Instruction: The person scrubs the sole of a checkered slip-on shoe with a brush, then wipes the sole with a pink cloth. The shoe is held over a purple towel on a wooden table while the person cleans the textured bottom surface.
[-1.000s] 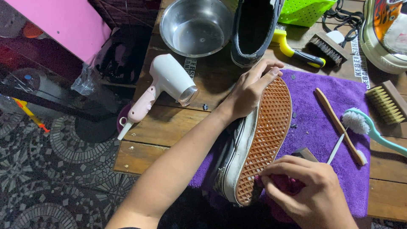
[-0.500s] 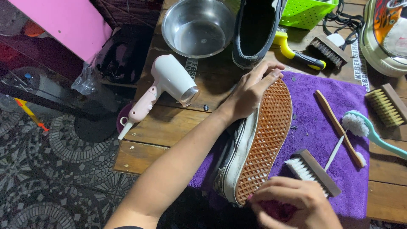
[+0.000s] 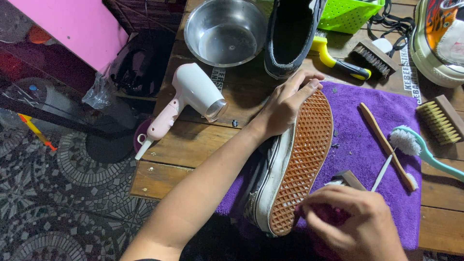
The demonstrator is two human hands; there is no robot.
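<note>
Shoe [image 3: 290, 166]: a sneaker tipped onto its side on the purple towel [image 3: 367, 130], so that its brown waffle-pattern sole faced right and up.
Shoe edge: a white rubber sidewall ran around the sole; the dark upper faced left, over the towel's left edge.
Shoe pose: lengthwise across the towel, one end toward its far edge, the other at its near edge.
Brush [image 3: 345, 180]: a small wooden-backed brush with pale bristles, mostly hidden.
Brush place: on the towel just right of the sole's near end, bristles toward the sole; contact could not be made out.
</note>
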